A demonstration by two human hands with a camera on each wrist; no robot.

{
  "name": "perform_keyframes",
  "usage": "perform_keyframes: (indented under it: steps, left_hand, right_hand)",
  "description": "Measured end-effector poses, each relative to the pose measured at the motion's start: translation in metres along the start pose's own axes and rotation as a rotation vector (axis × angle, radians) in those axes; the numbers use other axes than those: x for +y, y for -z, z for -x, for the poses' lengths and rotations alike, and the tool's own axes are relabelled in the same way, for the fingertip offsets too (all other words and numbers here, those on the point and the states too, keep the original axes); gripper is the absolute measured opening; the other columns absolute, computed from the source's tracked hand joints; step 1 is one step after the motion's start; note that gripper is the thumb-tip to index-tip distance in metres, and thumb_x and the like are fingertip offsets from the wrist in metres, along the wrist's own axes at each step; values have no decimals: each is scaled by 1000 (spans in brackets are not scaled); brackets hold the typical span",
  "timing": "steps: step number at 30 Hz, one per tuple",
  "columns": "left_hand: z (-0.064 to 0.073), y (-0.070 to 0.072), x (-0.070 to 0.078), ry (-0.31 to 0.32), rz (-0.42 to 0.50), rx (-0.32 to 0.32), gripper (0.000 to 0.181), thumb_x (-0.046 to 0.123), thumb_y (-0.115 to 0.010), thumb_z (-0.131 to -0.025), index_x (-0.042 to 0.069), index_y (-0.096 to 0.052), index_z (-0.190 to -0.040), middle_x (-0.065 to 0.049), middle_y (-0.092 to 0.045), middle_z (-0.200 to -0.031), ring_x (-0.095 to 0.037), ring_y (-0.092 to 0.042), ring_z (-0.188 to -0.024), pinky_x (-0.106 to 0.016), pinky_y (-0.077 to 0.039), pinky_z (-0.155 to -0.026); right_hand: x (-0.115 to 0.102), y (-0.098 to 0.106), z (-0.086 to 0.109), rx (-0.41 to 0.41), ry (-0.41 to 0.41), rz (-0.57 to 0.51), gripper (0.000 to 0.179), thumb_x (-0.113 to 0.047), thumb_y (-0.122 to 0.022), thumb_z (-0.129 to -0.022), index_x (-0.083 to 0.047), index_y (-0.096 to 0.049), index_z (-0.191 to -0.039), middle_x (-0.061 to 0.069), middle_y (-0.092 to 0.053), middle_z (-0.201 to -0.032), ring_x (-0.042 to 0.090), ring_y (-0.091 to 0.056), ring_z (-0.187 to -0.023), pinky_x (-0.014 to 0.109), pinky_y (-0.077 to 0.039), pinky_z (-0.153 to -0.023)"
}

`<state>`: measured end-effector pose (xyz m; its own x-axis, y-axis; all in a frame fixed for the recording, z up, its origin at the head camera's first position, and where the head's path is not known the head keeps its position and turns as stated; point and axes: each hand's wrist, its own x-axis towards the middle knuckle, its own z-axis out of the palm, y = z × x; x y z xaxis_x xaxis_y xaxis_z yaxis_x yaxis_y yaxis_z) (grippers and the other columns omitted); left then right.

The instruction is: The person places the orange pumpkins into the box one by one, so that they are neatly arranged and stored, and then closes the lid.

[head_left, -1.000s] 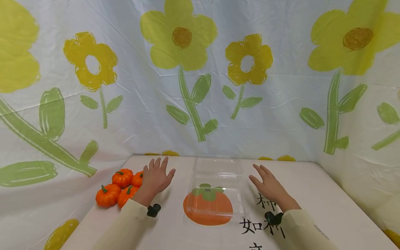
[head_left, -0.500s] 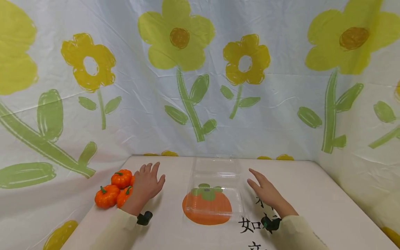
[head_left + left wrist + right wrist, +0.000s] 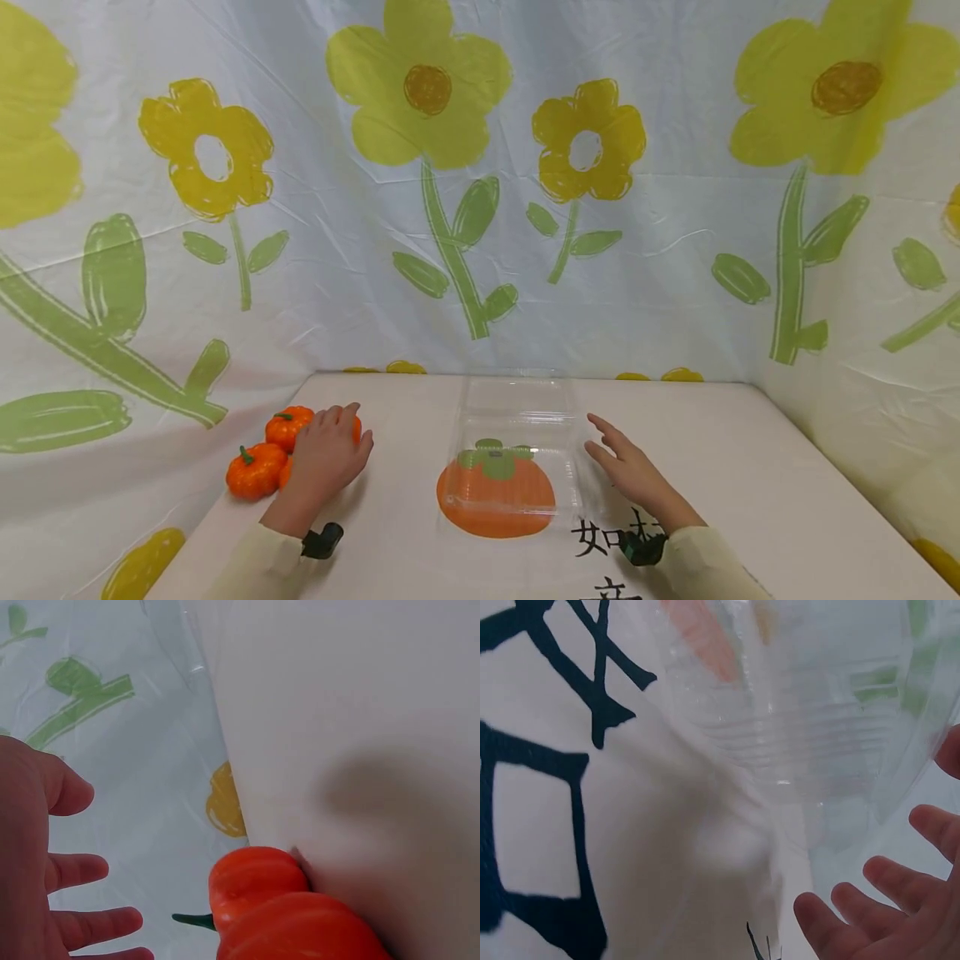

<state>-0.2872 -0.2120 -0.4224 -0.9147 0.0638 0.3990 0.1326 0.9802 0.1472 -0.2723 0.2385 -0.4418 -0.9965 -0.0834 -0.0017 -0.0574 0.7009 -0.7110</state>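
Left hand (image 3: 327,452) has been moved toward the pumpkins (image 3: 257,472) — seemingly for reach; right hand (image 3: 628,467) (both uncurled, empty) is held beside the clear container (image 3: 517,415).

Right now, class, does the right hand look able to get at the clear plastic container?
Probably yes: the right hand holds nothing, its fingers extend toward the right side of the clear plastic container, and nothing visible stands between them.

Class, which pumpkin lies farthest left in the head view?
The front-left pumpkin: it sits farther left than the back one, and the left hand partly hides the other two.
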Motion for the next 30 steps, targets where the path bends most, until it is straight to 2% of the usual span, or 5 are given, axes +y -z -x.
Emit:
perform_keyframes:
  steps: [5, 10, 17, 25, 30]
  left_hand:
    - [6, 1, -8, 17, -4, 2, 52, 36, -52, -92, 0, -52, -131, -24, -58, -120, -45, -53, -109, -63, -43, -90]
    - [10, -1, -16, 37, 5, -15, 52, 36, -54, -92, 1, -51, -131, -26, -57, -123, -47, -52, -109, -66, -43, -90]
    - [17, 2, -26, 77, 39, -69, 60, 37, -55, -92, -2, -47, -136, -29, -53, -129, -48, -49, -114, -67, -42, -92]
    - [24, 0, -40, 135, 154, -159, 69, 37, -56, -89, -6, -38, -141, -33, -42, -139, -51, -41, -124, -67, -36, -101]
    - [28, 3, -44, 152, 198, -157, 69, 34, -56, -88, -7, -37, -140, -33, -41, -140, -50, -41, -125, -66, -36, -103]
  right_hand:
    - [-1, -4, 0, -3, 13, -31, 67, -56, -40, -98, -23, -23, -154, 17, -23, -160, 44, -30, -142, 63, -36, -106]
    - [-3, -8, 1, -13, 5, -87, 63, -52, -42, -99, -24, -25, -153, 15, -25, -159, 43, -30, -142, 61, -36, -107]
    - [-3, -13, 2, -15, -3, -130, 56, -40, -42, -102, -23, -26, -153, 20, -29, -156, 45, -36, -138, 62, -37, -105]
    - [2, -17, -1, -33, -23, -143, 59, -46, -40, -101, -25, -25, -154, 16, -27, -158, 45, -27, -143, 67, -29, -108]
    - [0, -18, -1, -30, -23, -143, 57, -41, -38, -102, -24, -22, -154, 14, -27, -159, 43, -22, -145, 67, -25, -110]
